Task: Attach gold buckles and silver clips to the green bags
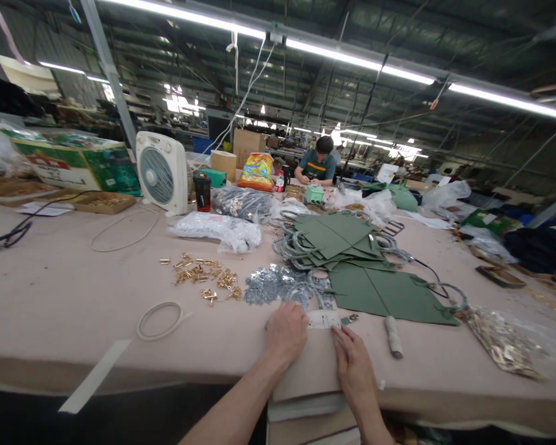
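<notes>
A beige flat panel [308,371] lies at the table's front edge, with a white marked strip [323,319] across its far end. My left hand [286,330] is closed at the panel's left edge, fingers curled by the strip's left end. On the other side, my right hand [353,358] grips the panel's right edge, fingertips near the strip's right corner. A small metal clasp-like piece [350,319] lies just beyond them. Thin silvery metal plates [271,284] are heaped ahead of my left hand, with small gold-coloured fittings [199,272] to their left.
Green panels with grey looped handles [375,290] are stacked ahead right, near a wrapped-handle tool [393,337]. A bag of metal parts [505,343] lies right. A fan [161,172] stands back left; a cord coil [160,321] lies nearer. Across the table sits a person [315,162].
</notes>
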Tool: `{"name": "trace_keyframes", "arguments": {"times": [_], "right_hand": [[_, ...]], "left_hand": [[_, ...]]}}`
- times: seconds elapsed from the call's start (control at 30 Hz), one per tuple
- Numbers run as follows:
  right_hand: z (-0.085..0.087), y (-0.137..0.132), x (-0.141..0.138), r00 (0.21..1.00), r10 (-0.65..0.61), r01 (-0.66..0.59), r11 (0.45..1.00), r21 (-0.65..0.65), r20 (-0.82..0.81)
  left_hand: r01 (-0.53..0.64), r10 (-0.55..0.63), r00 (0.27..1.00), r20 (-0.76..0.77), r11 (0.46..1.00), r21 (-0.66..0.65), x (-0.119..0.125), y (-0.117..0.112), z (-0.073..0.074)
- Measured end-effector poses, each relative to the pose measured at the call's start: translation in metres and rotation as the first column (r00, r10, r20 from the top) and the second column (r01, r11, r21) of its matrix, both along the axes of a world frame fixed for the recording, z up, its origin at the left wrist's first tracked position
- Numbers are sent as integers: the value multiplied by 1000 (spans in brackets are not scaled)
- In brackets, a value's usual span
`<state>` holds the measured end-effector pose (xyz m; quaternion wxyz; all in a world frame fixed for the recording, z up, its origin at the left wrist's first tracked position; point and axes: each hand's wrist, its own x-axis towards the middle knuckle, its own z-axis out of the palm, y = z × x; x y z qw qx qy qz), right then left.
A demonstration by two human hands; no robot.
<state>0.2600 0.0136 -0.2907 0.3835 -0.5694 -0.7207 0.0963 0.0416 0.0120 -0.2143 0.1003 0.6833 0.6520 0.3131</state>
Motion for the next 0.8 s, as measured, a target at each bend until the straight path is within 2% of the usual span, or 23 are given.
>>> {"name": "trace_keyframes", "arguments": {"times": [0.1,0.2,0.3,0.4,0.53,0.7,0.73,0.8], "right_hand": [[1,-1,0,1000,-4,4,1000,0,0],[4,-3,-2,1000,-11,10,1000,-9,-12],[7,-5,-3,999,-18,17,1000,-17,-35],[10,-6,-3,998,-23,21,999,-33,-60],[18,-8,-2,989,-39,28,996,-80,-145],[48,5,-10,945,-167,160,986,-49,-282],[57,10,-15,942,-142,135,990,-45,-303],[73,26,-27,941,-26,5,998,-63,-337]], "left_hand": [[3,-4,999,51,1000,6,-4,-2,-3],[79,-84,994,75,995,63,-11,-10,-8],[161,-164,986,11,978,136,-16,-18,-11],[171,-162,984,-69,975,143,-16,-23,-11],[170,-159,983,-91,976,136,-15,-25,-10],[156,-149,987,-59,977,145,-15,-25,-9],[155,-149,987,-53,977,146,-15,-26,-9],[155,-150,988,-46,976,150,-15,-26,-9]]}}
